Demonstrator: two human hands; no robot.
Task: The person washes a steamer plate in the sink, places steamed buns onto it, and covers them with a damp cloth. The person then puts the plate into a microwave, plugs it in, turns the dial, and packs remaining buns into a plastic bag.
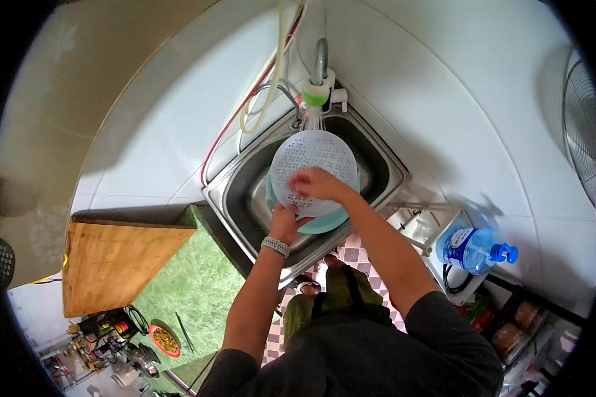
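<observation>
A white colander [318, 149] is tilted under running water above a pale green basin [328, 225] in the steel sink [245, 188]. My left hand [286, 221], with a watch on the wrist, grips the colander's near edge, thumb at the rim. Over the perforated face reaches my right hand [316, 183], its fingers against or just above the surface. Motion smears those fingers, and I cannot make out whether they hold anything. Water falls from the faucet [316, 92], which has a green and white head, onto the far part of the colander.
Left of the sink, a wooden board [122, 264] stands by a green countertop [195, 284] that bears a red-rimmed dish of food [164, 340] and chopsticks [184, 332]. A blue-capped bottle [470, 250] lies at right. Hoses [271, 73] hang along the wall.
</observation>
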